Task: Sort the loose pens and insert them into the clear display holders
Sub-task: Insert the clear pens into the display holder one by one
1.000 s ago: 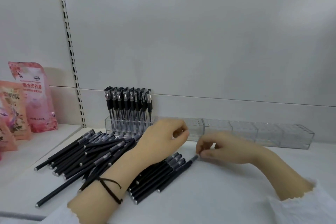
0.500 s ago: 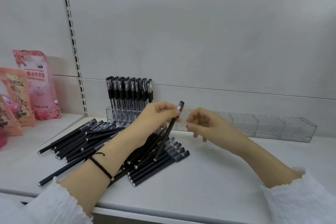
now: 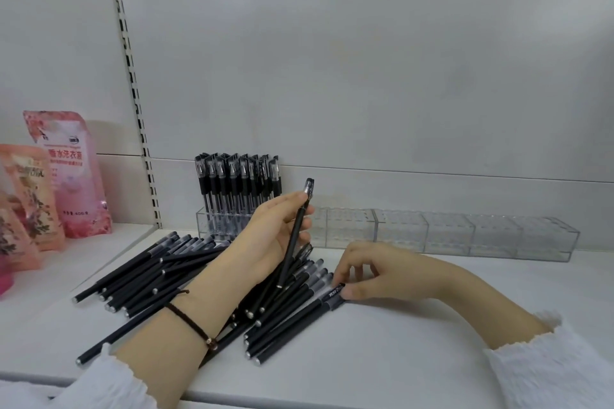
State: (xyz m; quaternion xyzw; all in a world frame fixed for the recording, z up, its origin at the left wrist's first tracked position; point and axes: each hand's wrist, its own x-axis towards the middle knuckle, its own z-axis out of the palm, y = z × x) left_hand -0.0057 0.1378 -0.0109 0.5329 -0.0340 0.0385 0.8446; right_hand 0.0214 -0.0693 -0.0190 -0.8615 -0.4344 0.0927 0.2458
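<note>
Just before the row of clear acrylic display holders (image 3: 481,232), fingers (image 3: 292,206) of the left hand (image 3: 265,242) pinch a slim black capped pen (image 3: 295,236) cap-up, likely poised for an empty slot. Fingers (image 3: 349,290) of the right hand (image 3: 382,272) pinch a second black pen (image 3: 299,319) on the white shelf (image 3: 398,359). The loose black pens (image 3: 159,272) lie heaped before the holders' pen-filled left end, with pink pouches (image 3: 73,176) beyond.
</note>
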